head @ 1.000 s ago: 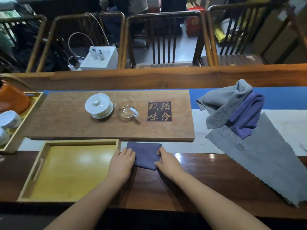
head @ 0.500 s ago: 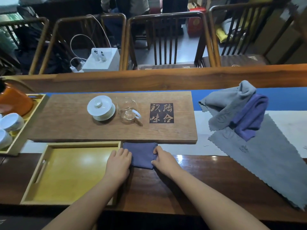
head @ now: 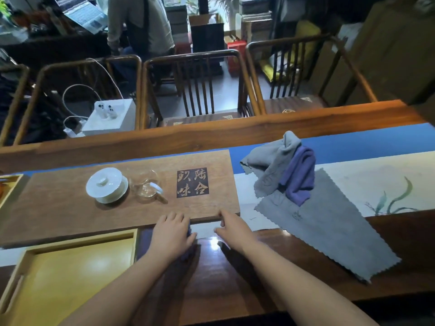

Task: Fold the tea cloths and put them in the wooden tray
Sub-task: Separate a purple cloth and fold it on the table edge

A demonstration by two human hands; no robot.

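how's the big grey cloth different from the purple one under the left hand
The big grey cloth lies spread flat and untouched, far right; the folded purple cloth is a compact bundle, mostly hidden under the left hand, beside the wooden tray. Neither is in the tray.

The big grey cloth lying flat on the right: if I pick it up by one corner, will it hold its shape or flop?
It will probably flop: the grey cloth lies thin and flat, following the table, while a second grey cloth beside it has slumped into soft folds. It looks light. Lifting it may also drag the purple cloth resting on its far edge.
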